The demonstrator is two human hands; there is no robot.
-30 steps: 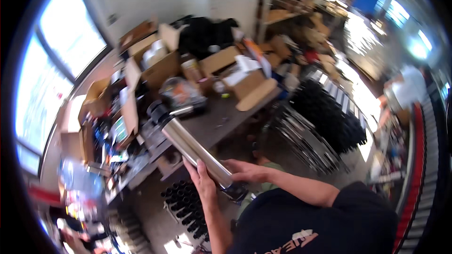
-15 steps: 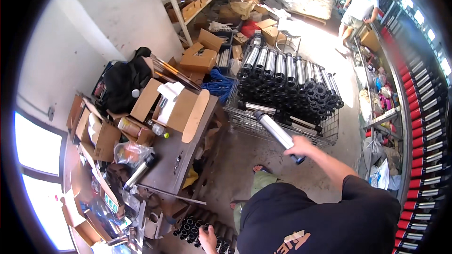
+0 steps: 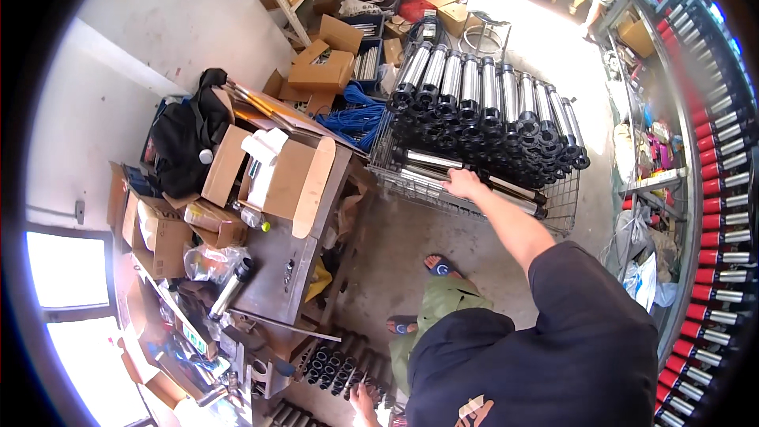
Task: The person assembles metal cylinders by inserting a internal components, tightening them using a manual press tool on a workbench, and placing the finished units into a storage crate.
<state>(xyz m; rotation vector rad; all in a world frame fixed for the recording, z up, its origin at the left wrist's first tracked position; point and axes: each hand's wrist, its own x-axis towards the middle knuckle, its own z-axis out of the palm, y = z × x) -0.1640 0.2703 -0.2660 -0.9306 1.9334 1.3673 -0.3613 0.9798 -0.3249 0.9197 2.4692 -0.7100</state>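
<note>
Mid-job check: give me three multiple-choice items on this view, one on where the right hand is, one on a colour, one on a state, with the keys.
1. Where is the right hand?
A. On a steel tube in the wire cart
B. On the black bag
C. On the workbench

2. What colour are the end caps of the stacked tubes in the cart?
A. Red
B. Black
C. White

3. How do the stacked tubes lie?
A. Upright on end
B. Scattered on the floor
C. On their sides, side by side in layers

Key: 1 A, the fingers rest on a tube at the cart's near edge. 2 B, the ends facing the camera are black. 3 C, they lie side by side in layers.
</note>
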